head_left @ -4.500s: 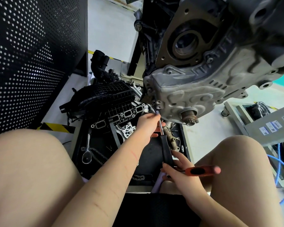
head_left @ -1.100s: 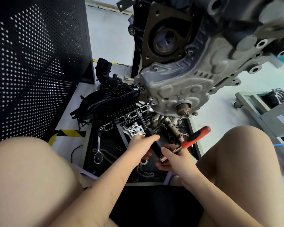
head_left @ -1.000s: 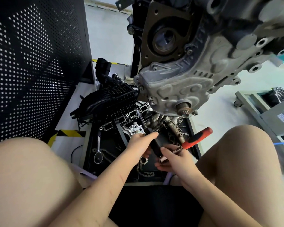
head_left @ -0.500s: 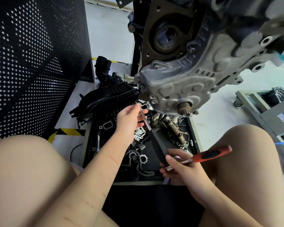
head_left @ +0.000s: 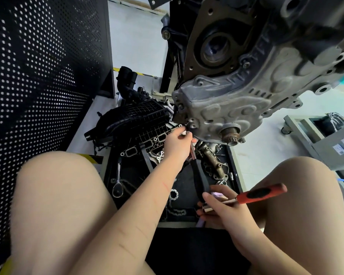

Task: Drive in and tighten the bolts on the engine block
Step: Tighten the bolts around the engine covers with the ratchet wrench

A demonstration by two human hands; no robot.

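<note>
two hands (head_left: pixel 178 144) (head_left: pixel 222 208) steady a black-handled driver (head_left: pixel 202 178) against the engine block (head_left: pixel 230 108).

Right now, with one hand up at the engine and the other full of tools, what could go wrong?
1. The left hand guides the driver tip to the bolt holes on the engine block; a crooked start could cross-thread a bolt or make the tip slip.
2. The right hand holds both the driver's handle and the red-handled wrench, so its grip may be weak.
3. Anything dropped would likely fall among the loose parts in the tray.
</note>
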